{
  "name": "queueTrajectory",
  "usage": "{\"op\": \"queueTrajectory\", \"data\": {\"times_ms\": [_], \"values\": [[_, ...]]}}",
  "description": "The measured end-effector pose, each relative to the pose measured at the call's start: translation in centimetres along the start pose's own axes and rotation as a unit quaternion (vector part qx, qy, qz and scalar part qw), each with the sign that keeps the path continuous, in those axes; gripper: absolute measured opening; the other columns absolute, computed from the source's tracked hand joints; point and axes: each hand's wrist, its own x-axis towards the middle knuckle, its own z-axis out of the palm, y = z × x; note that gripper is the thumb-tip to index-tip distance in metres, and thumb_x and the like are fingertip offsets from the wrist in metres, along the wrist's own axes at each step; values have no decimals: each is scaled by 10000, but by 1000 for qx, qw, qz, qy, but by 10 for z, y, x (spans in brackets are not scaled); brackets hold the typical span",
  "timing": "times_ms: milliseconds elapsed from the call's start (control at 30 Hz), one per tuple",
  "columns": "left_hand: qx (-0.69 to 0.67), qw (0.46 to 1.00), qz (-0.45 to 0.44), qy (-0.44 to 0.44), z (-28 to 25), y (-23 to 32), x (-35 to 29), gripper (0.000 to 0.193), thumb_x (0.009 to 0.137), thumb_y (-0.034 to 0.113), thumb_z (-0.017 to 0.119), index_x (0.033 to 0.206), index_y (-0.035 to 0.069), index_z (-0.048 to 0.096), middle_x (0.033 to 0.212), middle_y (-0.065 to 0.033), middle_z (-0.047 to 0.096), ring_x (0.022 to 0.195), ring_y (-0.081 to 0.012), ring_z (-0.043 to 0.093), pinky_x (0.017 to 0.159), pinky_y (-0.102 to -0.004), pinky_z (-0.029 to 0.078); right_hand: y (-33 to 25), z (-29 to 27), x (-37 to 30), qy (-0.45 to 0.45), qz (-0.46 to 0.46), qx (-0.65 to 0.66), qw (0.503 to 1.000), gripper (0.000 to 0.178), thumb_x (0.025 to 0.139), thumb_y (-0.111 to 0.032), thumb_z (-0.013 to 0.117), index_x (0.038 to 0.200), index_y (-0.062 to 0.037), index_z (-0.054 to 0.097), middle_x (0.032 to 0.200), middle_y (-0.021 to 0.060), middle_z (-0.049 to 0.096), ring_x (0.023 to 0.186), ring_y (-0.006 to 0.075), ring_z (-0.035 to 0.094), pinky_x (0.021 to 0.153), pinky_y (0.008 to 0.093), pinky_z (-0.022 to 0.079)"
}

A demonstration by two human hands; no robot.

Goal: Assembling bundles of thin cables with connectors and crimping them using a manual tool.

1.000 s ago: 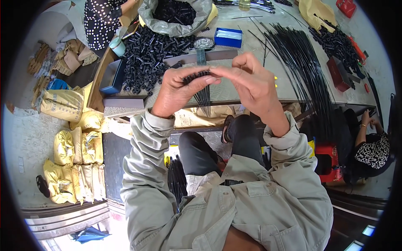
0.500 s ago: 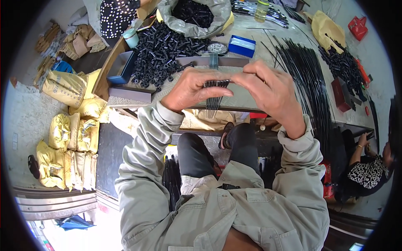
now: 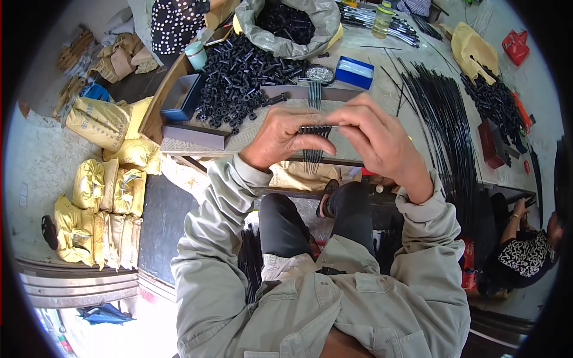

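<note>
My left hand is closed around a flat bundle of thin dark rods, whose lower ends fan out below the palm. A row of short black collars crosses the bundle between my thumb and fingers. Above the hand, the rods' upper part looks bluish-green. My right hand is at the row's right end, index finger and thumb bent toward each other. Whatever lies between those fingertips is too small to make out. Both hands are raised over the near edge of the worktable.
Loose black tubular parts are heaped behind my left hand, below a grey sack. A blue box stands behind my right hand. Long black rods lie on the right. Co-workers sit at far left and right.
The view has shifted slightly, so the scene sits a little further right and lower. My left hand keeps its grip; my right fingers have changed their bend slightly at the row's end.
</note>
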Motion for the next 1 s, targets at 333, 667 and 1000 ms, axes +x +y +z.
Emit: {"op": "queueTrajectory", "data": {"times_ms": [333, 667, 1000], "values": [[56, 997, -9, 55, 0, -2, -5, 391, 603, 274, 746, 888, 26, 644, 747, -97, 625, 616, -254, 589, 551, -319, 449, -15, 6, 6, -43, 9, -194, 980, 225, 769, -62, 608, 980, -49, 532, 880, 75, 500, 640, 208, 563, 540, 321, 468], [272, 958, -26, -82, 26, -38, -35, 601, 581, 461, 705, 1038, 85, 600, 1045, -117, 585, 944, -272, 569, 757, -324, 468, -7, 9, 17, -33, -65, -139, 988, 167, 695, -143, 668, 832, -91, 587, 831, 7, 501, 588, 152, 541, 507, 285, 438], [400, 906, -28, -135, 74, -100, -85, 812, 624, 539, 645, 1286, 131, 409, 1388, -77, 333, 1298, -277, 269, 1033, -344, 297, -41, -24, 2, -160, -92, -145, 972, 123, 650, -148, 698, 740, -112, 622, 742, -20, 542, 559, 141, 528, 500, 283, 356]]}}
